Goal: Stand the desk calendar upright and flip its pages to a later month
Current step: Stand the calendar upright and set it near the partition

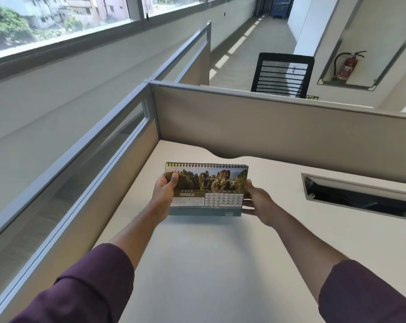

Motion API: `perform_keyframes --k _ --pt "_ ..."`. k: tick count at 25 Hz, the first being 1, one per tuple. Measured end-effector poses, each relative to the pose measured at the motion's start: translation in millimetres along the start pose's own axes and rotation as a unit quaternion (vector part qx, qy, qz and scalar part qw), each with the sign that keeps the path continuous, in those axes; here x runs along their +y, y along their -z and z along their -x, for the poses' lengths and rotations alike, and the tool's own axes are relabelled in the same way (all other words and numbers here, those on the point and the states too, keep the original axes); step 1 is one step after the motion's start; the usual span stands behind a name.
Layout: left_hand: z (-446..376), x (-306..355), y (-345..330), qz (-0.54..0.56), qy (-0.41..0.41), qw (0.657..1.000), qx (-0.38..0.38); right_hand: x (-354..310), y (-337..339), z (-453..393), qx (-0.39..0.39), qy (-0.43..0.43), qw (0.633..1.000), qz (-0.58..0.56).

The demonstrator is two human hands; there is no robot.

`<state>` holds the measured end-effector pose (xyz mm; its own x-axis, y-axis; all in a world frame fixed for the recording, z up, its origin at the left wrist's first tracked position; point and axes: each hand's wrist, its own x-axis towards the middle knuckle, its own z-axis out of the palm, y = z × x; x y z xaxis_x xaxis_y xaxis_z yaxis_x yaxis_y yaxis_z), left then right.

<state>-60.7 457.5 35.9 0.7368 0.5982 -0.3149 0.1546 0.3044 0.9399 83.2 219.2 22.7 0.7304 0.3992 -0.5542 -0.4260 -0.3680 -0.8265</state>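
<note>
The desk calendar (208, 190) stands upright on the white desk (209, 264), spiral binding on top, facing me. Its open page reads MARCH, with a photo of rock towers and a bridge above the date grid. My left hand (163, 194) grips its left edge, thumb lying over the front of the page. At the right edge my right hand (258, 201) holds it, fingers wrapped behind and along the side. Both forearms reach in from purple sleeves.
Beige cubicle partitions (267, 127) close the desk at the back and left. A cable tray slot (360, 197) is cut into the desk at the right. A black mesh chair (282, 75) stands beyond the partition, and a fire extinguisher (347, 66) hangs in a wall niche.
</note>
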Motion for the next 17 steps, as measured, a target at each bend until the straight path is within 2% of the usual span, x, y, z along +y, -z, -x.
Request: perform_keyframes --k 4,10,17 --pt "-5 -8 2 0.025 0.001 1.0 0.014 -26 -25 -2 -0.028 0.034 0.997 -0.065" --pt "-25 -9 16 0.019 0.017 1.0 0.012 -42 -44 -19 -0.019 0.038 0.998 -0.042" --pt "-48 -14 32 -0.038 0.041 0.998 -0.024 -45 -61 -36 0.021 0.058 0.998 -0.023"
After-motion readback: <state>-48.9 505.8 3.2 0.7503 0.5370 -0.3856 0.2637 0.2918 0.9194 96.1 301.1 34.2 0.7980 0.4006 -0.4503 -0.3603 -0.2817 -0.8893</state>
